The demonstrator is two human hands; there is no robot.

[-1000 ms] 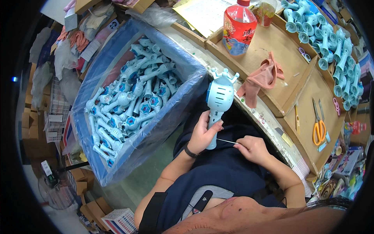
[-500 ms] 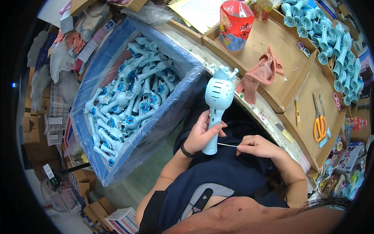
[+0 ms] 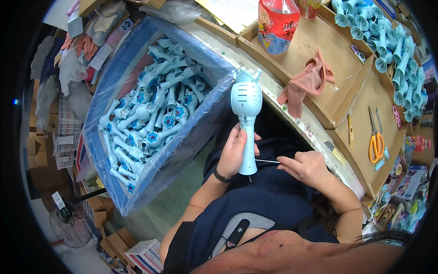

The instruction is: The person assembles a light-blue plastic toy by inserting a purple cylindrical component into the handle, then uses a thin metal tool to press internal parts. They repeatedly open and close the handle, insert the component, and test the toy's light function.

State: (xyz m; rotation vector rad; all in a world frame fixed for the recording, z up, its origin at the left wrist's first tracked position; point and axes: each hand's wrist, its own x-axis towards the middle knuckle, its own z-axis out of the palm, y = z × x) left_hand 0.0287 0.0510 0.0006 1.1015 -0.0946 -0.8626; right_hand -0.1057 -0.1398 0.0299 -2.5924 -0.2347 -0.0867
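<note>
My left hand (image 3: 232, 153) is wrapped round the handle of a light blue plastic toy wand (image 3: 246, 101), held upright over my lap. The wand has a slotted, rounded head with a crown-like top. From the right, my right hand (image 3: 306, 169) pinches a thin whitish rod (image 3: 267, 160), whose far end meets the lower handle. Whether the rod enters the handle or only touches it, I cannot tell. A short thin dark tip pokes out below the handle's base. To the left, a blue plastic-lined bin (image 3: 157, 191) contains many similar wands (image 3: 150, 114).
Along the workbench stand shallow cardboard trays (image 3: 340, 107). Orange-handled scissors (image 3: 376, 146), a yellow cutter (image 3: 350, 132), a pink cloth (image 3: 308, 82) and a red-labelled bottle (image 3: 277, 27) lie or stand there. More light blue parts (image 3: 399, 64) are heaped at the far right.
The toy wand has shifted left and its head now leans slightly left. My right hand has risen slightly with the rod. The dark tip below the handle has come into sight.
</note>
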